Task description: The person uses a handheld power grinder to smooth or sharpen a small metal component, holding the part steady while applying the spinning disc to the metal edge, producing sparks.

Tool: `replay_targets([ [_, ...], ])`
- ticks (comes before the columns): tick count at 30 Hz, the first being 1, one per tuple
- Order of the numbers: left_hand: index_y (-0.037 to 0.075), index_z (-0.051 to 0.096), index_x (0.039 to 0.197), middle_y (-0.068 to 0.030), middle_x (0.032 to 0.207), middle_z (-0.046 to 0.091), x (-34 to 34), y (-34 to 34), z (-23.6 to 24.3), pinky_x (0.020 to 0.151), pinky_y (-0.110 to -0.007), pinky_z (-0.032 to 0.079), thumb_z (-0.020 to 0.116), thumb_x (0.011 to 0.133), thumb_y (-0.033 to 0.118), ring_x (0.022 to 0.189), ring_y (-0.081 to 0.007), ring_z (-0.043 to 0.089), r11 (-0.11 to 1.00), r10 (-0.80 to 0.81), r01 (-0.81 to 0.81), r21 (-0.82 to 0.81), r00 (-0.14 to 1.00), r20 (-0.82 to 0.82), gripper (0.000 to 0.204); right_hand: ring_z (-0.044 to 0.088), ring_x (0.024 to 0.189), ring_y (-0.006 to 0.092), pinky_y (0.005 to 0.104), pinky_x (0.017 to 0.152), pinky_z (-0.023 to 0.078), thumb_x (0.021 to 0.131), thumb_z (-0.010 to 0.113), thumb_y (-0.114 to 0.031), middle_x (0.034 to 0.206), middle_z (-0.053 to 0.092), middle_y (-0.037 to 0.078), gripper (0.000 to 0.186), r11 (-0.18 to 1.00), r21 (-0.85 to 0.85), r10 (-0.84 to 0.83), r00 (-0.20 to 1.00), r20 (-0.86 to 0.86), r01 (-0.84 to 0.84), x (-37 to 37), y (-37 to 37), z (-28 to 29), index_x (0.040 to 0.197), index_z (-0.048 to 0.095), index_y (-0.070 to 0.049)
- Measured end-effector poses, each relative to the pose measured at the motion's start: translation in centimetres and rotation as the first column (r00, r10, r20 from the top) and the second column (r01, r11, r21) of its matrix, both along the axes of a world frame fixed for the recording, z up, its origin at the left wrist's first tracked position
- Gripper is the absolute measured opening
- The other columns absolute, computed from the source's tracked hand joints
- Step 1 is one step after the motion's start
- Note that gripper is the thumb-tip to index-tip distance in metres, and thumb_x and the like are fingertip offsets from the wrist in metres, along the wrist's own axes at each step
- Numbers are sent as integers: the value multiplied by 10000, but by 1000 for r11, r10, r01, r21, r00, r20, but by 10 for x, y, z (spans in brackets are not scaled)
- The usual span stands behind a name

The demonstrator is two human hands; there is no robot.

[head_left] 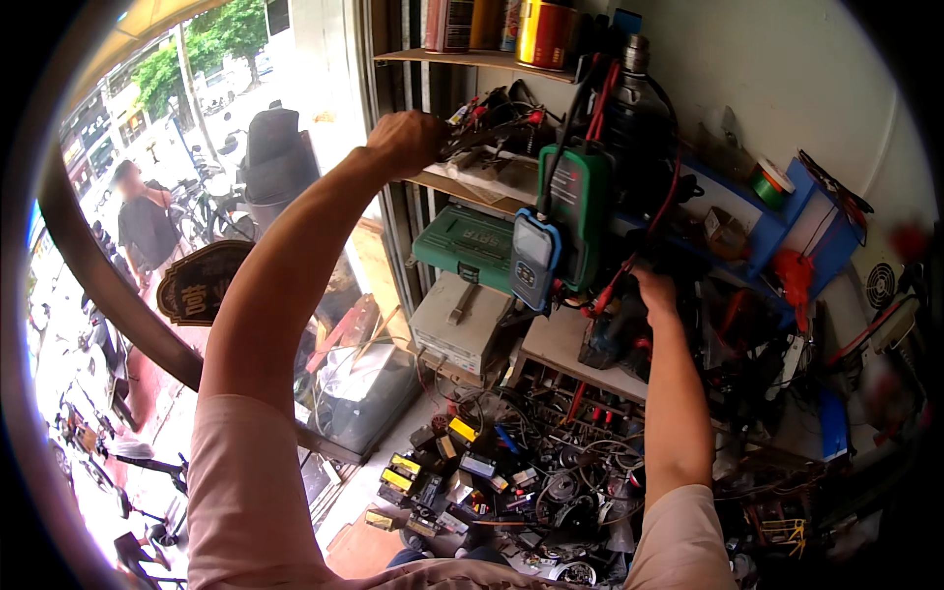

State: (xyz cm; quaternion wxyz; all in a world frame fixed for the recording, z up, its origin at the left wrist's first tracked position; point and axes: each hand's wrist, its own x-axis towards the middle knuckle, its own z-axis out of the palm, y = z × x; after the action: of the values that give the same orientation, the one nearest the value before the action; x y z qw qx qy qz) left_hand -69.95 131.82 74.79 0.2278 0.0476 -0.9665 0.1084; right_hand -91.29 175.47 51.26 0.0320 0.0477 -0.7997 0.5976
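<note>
My left hand (408, 143) is raised to the middle shelf (472, 191), its fingers curled at the edge of a heap of hand tools (501, 123); whatever it grips is hidden. Lower and to the right, my right hand (657, 290) reaches in beside red-and-black cable clamps (608, 295) and dark tools on a lower shelf (570, 341). Its fingers are mostly hidden from view. Between the hands hang a green handheld tester (580, 211) and a blue-edged meter with a small screen (534, 258).
A green toolbox (462, 246) sits on a grey metal instrument box (454, 320). Cans (544, 34) stand above. Small batteries (401, 474) and tangled wires and parts (580, 482) cover the floor near my feet. A blue rack (787, 221) is on the right. Outside, a person (143, 221) stands near bicycles.
</note>
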Motion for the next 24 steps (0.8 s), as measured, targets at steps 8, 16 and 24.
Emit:
replay_targets([
  [8,70,761,948,-193,951,766,-63,-23,1,784,-506,599,621,988,353,910,-394,750,970,69,-96,223,990,127,317,700,1122,295,407,959,509,722,910,-476,1208,756,168,734,998,55,-22,1000,2,22,15,-5,11,1243,751,16],
  [16,88,742,1192,-216,1032,764,-73,-32,-17,875,-490,587,714,924,342,1024,-400,738,971,75,-101,215,990,123,371,698,1091,276,407,946,505,731,898,-482,1173,760,159,671,996,84,-37,999,21,35,11,-6,16,1185,776,-4],
  [24,55,706,1094,-226,956,751,-44,-24,-10,833,-526,558,681,968,296,956,-428,729,967,-17,20,253,1000,-14,274,688,1044,233,395,933,502,806,871,-427,1094,772,114,417,994,108,-31,999,14,30,-7,-7,6,1071,840,-106],
])
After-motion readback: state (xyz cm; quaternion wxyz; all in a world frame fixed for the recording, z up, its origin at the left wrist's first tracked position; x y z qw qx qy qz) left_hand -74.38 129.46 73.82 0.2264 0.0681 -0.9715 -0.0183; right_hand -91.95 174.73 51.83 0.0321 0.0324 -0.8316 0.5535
